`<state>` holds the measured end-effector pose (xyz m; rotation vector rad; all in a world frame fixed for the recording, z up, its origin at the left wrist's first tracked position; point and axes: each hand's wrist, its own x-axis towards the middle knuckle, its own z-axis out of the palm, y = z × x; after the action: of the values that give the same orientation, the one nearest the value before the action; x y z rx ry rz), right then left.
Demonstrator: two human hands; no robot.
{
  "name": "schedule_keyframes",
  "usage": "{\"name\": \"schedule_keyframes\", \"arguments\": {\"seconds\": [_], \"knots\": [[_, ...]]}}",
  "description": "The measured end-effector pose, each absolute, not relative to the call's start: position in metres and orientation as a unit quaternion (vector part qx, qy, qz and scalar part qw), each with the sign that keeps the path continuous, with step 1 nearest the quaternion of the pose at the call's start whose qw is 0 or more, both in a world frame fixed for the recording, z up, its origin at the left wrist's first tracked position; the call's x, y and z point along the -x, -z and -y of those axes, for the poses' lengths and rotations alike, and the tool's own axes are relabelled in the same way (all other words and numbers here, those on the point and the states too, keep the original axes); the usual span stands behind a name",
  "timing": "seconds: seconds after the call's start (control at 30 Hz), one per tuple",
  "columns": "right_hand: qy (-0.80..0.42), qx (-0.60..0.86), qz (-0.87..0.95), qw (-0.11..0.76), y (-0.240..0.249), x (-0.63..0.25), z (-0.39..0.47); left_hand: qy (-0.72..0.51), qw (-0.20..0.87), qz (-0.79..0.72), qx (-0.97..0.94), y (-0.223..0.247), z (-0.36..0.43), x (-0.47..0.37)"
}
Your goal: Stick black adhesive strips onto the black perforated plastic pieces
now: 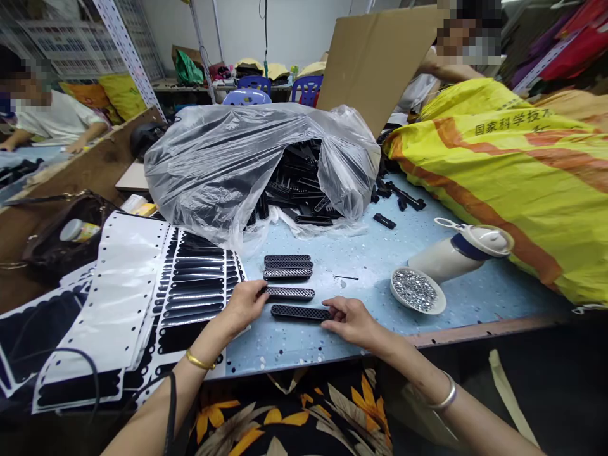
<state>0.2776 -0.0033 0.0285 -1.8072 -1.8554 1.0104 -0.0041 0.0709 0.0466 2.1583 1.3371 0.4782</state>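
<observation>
My left hand (pixel 246 307) pinches the left end of a long black plastic strip (pixel 292 293) with a patterned top, lying flat on the table. Between the thumb and fingers of my right hand (pixel 351 322) is the right end of another such strip (pixel 300 313), nearest my body. Both strips lie crosswise, roughly parallel. Just beyond them are more patterned black strips (pixel 287 273), side by side. Left of my left hand spread sheets of black stickers (pixel 199 278) on white backing.
A clear plastic bag (pixel 213 158) full of black parts stands at the back. To the right are a bowl (pixel 441 304) of small shiny pieces, a tilted white bottle (pixel 434 259) and a big yellow sack (pixel 513 183). Other people sit at the far left and stand behind a cardboard sheet (pixel 375 63).
</observation>
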Motion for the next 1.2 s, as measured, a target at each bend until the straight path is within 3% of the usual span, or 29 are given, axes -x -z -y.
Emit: {"name": "schedule_keyframes", "arguments": {"seconds": [0.1, 0.27, 0.67, 0.97, 1.2], "knots": [[-0.31, 0.637, 0.674, 0.21, -0.02, -0.273, 0.004, -0.228, 0.274, -0.518, -0.778, -0.043, -0.069, 0.005], [-0.239, 0.646, 0.686, 0.233, -0.011, -0.258, -0.013, -0.253, 0.365, -0.527, -0.724, -0.039, -0.06, 0.009], [-0.253, 0.67, 0.616, 0.328, -0.019, -0.273, -0.039, -0.372, 0.274, -0.578, -0.672, -0.036, -0.07, 0.003], [-0.22, 0.65, 0.551, 0.474, -0.016, -0.248, -0.105, -0.433, 0.341, -0.545, -0.632, -0.025, -0.118, -0.044], [-0.219, 0.623, 0.544, 0.517, -0.001, -0.228, -0.064, -0.502, 0.348, -0.548, -0.572, -0.003, -0.085, -0.05]]}}
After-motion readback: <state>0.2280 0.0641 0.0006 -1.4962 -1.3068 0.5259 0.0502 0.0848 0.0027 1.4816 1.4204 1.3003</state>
